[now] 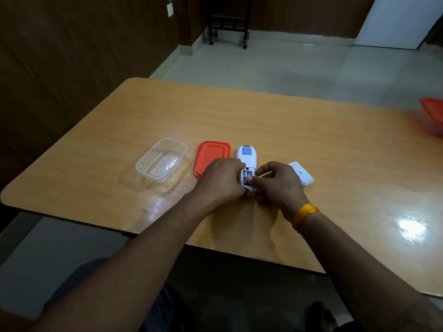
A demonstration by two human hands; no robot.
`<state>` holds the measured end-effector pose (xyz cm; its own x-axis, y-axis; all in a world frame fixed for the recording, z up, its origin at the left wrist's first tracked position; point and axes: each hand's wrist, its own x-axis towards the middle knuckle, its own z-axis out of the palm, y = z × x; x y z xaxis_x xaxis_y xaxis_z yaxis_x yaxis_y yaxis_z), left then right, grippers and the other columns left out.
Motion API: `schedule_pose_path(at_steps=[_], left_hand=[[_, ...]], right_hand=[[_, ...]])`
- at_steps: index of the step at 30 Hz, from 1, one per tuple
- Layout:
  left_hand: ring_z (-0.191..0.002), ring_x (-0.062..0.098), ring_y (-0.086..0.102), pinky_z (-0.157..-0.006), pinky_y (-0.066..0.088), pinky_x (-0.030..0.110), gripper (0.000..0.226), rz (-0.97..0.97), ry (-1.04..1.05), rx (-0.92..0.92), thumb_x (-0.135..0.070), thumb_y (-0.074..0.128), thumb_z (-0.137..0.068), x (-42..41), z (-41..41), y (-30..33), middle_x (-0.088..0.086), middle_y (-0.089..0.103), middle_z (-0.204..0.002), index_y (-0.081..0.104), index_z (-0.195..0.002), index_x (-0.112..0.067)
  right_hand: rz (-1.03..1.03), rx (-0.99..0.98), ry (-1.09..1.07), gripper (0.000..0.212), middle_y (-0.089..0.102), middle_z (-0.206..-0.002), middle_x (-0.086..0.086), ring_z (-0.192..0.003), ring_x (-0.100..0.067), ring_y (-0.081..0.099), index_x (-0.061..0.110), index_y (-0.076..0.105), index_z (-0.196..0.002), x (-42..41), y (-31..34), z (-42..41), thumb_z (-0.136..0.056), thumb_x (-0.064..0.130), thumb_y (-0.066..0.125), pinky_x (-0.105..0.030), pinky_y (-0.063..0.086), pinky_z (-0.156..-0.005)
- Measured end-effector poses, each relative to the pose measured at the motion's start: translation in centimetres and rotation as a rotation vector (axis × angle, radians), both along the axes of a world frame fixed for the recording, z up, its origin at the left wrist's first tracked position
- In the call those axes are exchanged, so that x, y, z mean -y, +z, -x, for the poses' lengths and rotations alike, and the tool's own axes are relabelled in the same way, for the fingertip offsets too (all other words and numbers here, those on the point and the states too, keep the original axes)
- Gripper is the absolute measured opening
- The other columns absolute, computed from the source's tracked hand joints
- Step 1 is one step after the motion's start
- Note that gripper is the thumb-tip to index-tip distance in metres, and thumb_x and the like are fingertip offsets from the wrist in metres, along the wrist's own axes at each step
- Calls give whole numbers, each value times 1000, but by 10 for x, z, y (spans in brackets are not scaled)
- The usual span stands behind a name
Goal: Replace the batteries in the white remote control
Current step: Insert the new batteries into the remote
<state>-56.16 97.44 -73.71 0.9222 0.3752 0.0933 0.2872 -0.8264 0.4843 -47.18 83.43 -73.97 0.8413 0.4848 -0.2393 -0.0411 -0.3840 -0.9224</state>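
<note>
The white remote control lies face down on the wooden table, its back with a blue label pointing away from me. Its battery bay is uncovered, and a blue-and-white battery shows inside. My left hand grips the remote's near end from the left. My right hand presses its thumb and fingers on the battery in the bay. The white battery cover lies on the table just right of my right hand.
A clear plastic container with nothing in it stands to the left, with its orange lid beside the remote. Another red-lidded container sits at the table's right edge. The table's near edge runs under my forearms.
</note>
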Motion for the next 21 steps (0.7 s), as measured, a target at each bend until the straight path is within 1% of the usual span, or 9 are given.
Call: schedule_pose_path(at_steps=[2, 4, 6, 8, 10, 12, 16, 18, 21], left_hand=[[-108, 32, 68, -88, 56, 48, 58, 50, 49, 7, -42, 86, -77, 3, -2, 1, 15, 74, -119, 73, -119, -3], [-105, 29, 67, -84, 56, 44, 56, 62, 114, 22, -43, 84, -79, 5, -4, 3, 11, 73, -117, 72, -118, -6], [-104, 29, 67, -82, 55, 42, 46, 24, 172, 52, -43, 80, -84, 4, -8, 5, 9, 73, -112, 71, -114, -8], [-102, 32, 69, -77, 53, 39, 39, -33, 234, 46, -46, 74, -89, 5, -10, 4, 9, 74, -109, 69, -104, -10], [-96, 35, 70, -66, 43, 34, 42, -111, 267, -18, -58, 69, -90, 9, -13, 3, 9, 74, -102, 62, -90, -17], [-92, 35, 71, -63, 38, 32, 50, -174, 270, -74, -68, 64, -89, 16, -17, 0, 10, 73, -99, 62, -90, -18], [-77, 29, 64, -55, 28, 29, 61, -235, 309, -78, -79, 60, -85, 24, -25, -5, 2, 56, -77, 49, -79, -20], [-70, 26, 52, -52, 22, 28, 63, -250, 327, -88, -81, 62, -81, 27, -28, -5, -2, 43, -70, 46, -78, -20], [-70, 26, 50, -51, 21, 28, 54, -228, 340, -117, -71, 68, -80, 28, -33, -4, 0, 48, -75, 49, -81, -20]], right_hand=[[43, 141, 28, 25, 72, -66, -3, -55, -23, 72, 16, 71, -92, 8, 4, -3, -81, 26, 91, -39, 62, -55], [139, 332, 26, 24, 72, -73, 2, -62, -22, 72, 23, 71, -90, 18, 8, -11, -80, 34, 90, -38, 61, -58], [250, 571, -22, 21, 70, -81, 6, -74, -17, 67, 26, 72, -92, 29, 8, -21, -82, 35, 88, -30, 51, -63], [342, 731, -71, 22, 69, -92, 3, -85, -19, 64, 24, 71, -99, 43, 4, -30, -84, 35, 83, -30, 43, -68], [437, 762, -83, 30, 65, -106, -4, -98, -27, 61, 20, 69, -110, 53, -2, -36, -86, 35, 80, -33, 40, -72], [507, 755, -55, 40, 60, -115, -10, -108, -35, 57, 16, 66, -119, 59, -9, -40, -86, 33, 79, -35, 39, -72], [559, 780, -22, 44, 56, -117, -12, -106, -37, 56, 14, 61, -121, 62, -17, -41, -85, 33, 77, -36, 40, -70], [564, 770, -22, 42, 56, -117, -13, -104, -37, 56, 14, 61, -119, 62, -19, -41, -87, 36, 77, -36, 40, -70], [561, 772, -29, 39, 59, -114, -12, -103, -37, 58, 15, 60, -116, 63, -19, -42, -89, 39, 75, -36, 40, -70]])
